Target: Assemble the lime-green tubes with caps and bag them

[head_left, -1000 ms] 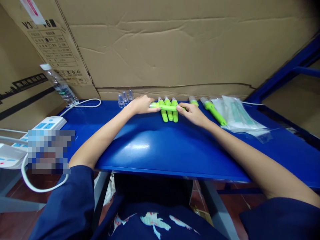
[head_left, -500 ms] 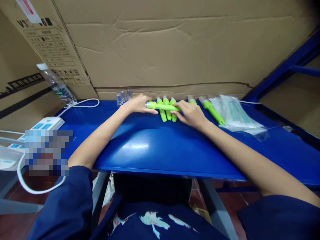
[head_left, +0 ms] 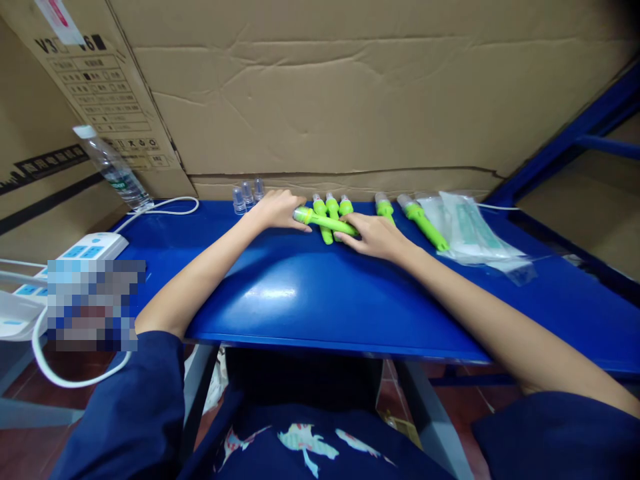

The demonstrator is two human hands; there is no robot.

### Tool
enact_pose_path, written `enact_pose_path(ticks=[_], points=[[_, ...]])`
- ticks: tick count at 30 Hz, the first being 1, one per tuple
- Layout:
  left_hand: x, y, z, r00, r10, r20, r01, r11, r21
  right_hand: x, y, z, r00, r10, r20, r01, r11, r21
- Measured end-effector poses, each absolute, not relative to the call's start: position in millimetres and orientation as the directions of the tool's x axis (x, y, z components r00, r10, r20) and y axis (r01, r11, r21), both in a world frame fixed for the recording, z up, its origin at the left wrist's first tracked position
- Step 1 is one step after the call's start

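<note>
Between my two hands lies a lime-green pen-like tube (head_left: 326, 221) with a clear cap, tilted slightly down to the right. My left hand (head_left: 277, 209) is closed around its capped end, thumb stretched along underneath. At the other end, the fingers of my right hand (head_left: 375, 236) pinch the green body. Just behind it, several similar green tubes (head_left: 319, 203) lie side by side, partly covered by the held one and my right hand. Beyond my left hand stand clear plastic caps (head_left: 239, 200). Another green tube (head_left: 384, 207) lies behind my right hand.
To the right, a further green tube (head_left: 424, 227) rests beside clear plastic packets (head_left: 483, 233). A water bottle (head_left: 117, 170) leans at the back left near a white power strip (head_left: 95, 248) and cable. Large cardboard (head_left: 320, 100) walls off the back of the blue table (head_left: 300, 293).
The right end of the held tube has dipped toward me, with my right hand moving slightly left and down. My left hand stays at the capped end.
</note>
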State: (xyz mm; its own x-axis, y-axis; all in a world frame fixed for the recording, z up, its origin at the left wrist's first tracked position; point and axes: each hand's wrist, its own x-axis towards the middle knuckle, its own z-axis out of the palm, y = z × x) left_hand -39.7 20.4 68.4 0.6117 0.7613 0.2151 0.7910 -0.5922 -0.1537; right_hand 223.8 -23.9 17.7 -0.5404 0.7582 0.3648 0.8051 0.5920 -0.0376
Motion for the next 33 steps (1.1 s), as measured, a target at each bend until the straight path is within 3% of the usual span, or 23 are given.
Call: enact_pose_path(ticks=[4,10,14,17,23,28,33], points=[[-38.2,22.6,66.6,0.665,0.705,0.247,0.741,-0.664,-0.102,218.1,-32.2,21.5,-0.544,0.779,0.311,0.826,0.562,0.038],[-36.4,21.2,71.4,0.711,0.620,0.332,0.676,-0.732,-0.081,215.7,-36.8,28.0,-0.468,0.814,0.345,0.874,0.483,0.045],[-56.3,31.9,72.3,0.625,0.673,0.395,0.751,-0.657,-0.070,218.2,-35.3,30.2,-0.396,0.841,0.368,0.916,0.390,0.093],[-82.4,46.3,69.0,0.474,0.774,0.419,0.860,-0.510,-0.032,224.1,-29.7,29.9,-0.306,0.863,0.403,0.952,0.289,0.104],[-122.1,65.9,56.7,0.248,0.872,0.422,0.958,-0.285,0.026,232.9,-22.5,36.2,-0.059,0.912,0.407,0.998,0.053,0.024],[-124.7,68.9,45.5,0.243,0.881,0.407,0.955,-0.292,0.062,234.3,-21.6,36.5,0.014,0.912,0.409,0.999,0.004,-0.043],[-116.8,67.8,36.0,0.310,0.853,0.420,0.939,-0.343,0.003,233.2,-20.7,32.4,0.048,0.903,0.427,0.999,-0.035,-0.038]])
